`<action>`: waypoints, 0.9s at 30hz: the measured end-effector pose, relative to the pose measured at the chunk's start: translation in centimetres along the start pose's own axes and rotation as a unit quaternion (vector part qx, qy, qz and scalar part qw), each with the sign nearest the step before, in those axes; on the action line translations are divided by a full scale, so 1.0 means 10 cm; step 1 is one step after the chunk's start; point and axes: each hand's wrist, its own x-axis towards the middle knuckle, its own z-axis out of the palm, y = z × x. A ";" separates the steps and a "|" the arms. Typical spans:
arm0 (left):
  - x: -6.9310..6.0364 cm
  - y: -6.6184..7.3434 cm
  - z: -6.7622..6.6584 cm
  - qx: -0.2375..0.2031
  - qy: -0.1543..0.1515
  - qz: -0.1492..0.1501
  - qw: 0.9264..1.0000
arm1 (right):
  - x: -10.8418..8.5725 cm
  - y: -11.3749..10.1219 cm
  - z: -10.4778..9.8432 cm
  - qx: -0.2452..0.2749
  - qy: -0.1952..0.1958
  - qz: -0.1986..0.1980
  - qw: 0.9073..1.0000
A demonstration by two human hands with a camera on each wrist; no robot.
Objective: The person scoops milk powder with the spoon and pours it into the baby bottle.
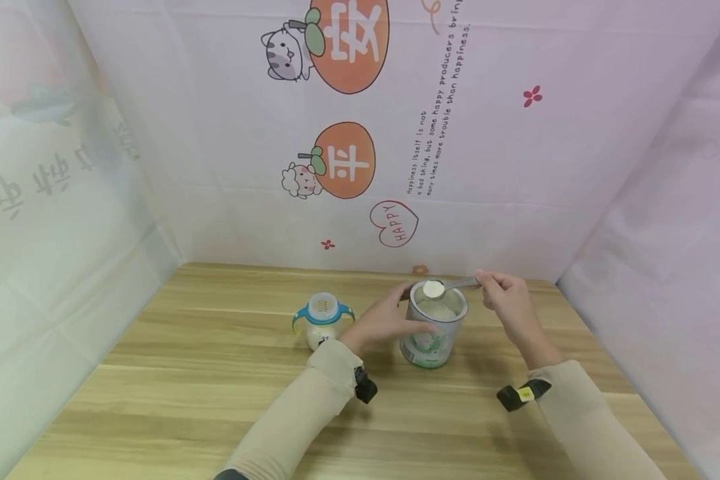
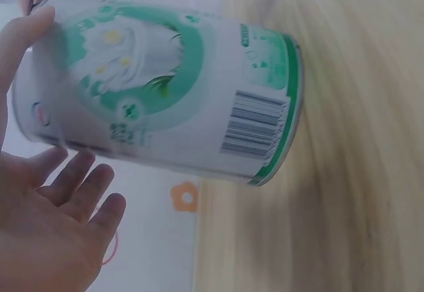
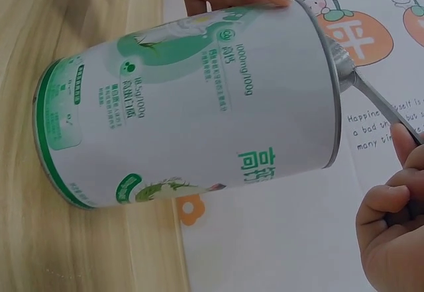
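Observation:
A white and green milk powder can (image 1: 431, 347), its top off, stands on the table with pale powder (image 1: 438, 309) inside. My left hand (image 1: 385, 321) holds the can near its rim from the left, thumb on the near side and fingers toward the back. In the right wrist view, my right hand (image 3: 397, 226) grips the handle of a metal spoon (image 3: 379, 97). Heaped with powder, the spoon's bowl sits over the can's mouth at the rim. Part of the left hand's fingers is hidden behind the can in the head view.
Left of the can stands a baby bottle (image 1: 322, 317) with blue handles, partly covered by my left forearm. Printed white cloth (image 1: 486, 227) walls in the wooden table (image 1: 174, 373) at the back and on both sides.

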 end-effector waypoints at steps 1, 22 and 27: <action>-0.01 0.01 -0.02 0.001 0.001 0.001 1.000 | 0.01 0.00 0.00 0.004 -0.001 -0.002 1.000; -0.22 0.20 -0.45 0.083 0.026 0.006 0.996 | 0.07 -0.23 0.23 0.041 -0.005 -0.027 0.999; -0.29 0.24 -0.61 0.111 0.036 0.020 0.993 | 0.09 -0.29 0.31 0.037 -0.009 -0.023 0.999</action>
